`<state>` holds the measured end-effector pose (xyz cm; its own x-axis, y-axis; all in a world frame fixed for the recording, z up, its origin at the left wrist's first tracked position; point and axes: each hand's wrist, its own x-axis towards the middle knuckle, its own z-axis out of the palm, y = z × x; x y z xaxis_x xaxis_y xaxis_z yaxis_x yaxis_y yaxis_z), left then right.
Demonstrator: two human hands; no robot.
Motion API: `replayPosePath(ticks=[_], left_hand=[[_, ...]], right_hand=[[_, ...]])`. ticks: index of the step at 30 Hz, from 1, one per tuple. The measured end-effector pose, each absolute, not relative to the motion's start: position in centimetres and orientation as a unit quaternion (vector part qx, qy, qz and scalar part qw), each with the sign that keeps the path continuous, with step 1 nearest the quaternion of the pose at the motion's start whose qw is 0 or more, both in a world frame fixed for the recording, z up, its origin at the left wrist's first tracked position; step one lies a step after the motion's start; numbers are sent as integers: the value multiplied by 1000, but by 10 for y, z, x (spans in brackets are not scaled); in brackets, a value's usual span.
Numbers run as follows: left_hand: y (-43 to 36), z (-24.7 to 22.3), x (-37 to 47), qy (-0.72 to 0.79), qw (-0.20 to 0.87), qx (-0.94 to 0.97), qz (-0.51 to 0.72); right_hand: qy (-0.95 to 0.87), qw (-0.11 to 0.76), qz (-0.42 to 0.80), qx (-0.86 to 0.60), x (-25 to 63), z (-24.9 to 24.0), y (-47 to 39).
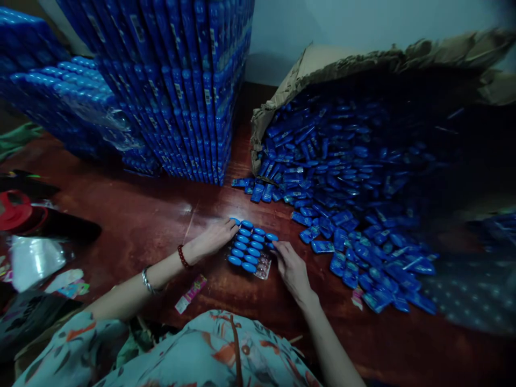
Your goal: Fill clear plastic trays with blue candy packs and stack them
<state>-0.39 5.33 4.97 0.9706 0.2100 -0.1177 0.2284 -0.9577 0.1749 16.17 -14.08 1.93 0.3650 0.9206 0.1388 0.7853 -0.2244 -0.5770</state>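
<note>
Rows of glossy blue oval packs (247, 247) stand on the table in front of me, with clear plastic showing around them. At the right front of these rows, a clear plastic tray part (263, 267) with empty-looking hollows is visible. My left hand (221, 233) is at the far left corner, its fingers closed on an end pack (235, 221). My right hand (293, 269) is at the right side, thumb and fingers pinched at a blue pack (271, 237) in the far right row. Its fingertips are partly hidden.
Loose blue packs (342, 226) spill from a torn cardboard box (282, 99) on the right. Tall stacks of blue packs (173, 97) rise at the back left. A red-lidded bottle (52, 220) lies at left. A pink wrapper (191, 294) is near the front edge.
</note>
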Motion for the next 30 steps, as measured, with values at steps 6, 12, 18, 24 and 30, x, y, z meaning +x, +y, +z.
replayPosePath(ticks=[6, 12, 18, 24, 30], left_hand=[[59, 37, -20, 146, 98, 984, 33], [96, 45, -10, 148, 139, 973, 113], [144, 44, 74, 249, 136, 955, 83], [153, 29, 115, 281, 107, 954, -9], [146, 19, 34, 334, 103, 934, -67]], right_hand=[[-623, 11, 63, -779, 158, 45, -117], [-601, 26, 47, -797, 162, 58, -120], [-530, 167, 30, -831, 208, 63, -48], [-564, 66, 128, -813, 228, 45, 45], [-585, 120, 163, -785, 234, 26, 2]])
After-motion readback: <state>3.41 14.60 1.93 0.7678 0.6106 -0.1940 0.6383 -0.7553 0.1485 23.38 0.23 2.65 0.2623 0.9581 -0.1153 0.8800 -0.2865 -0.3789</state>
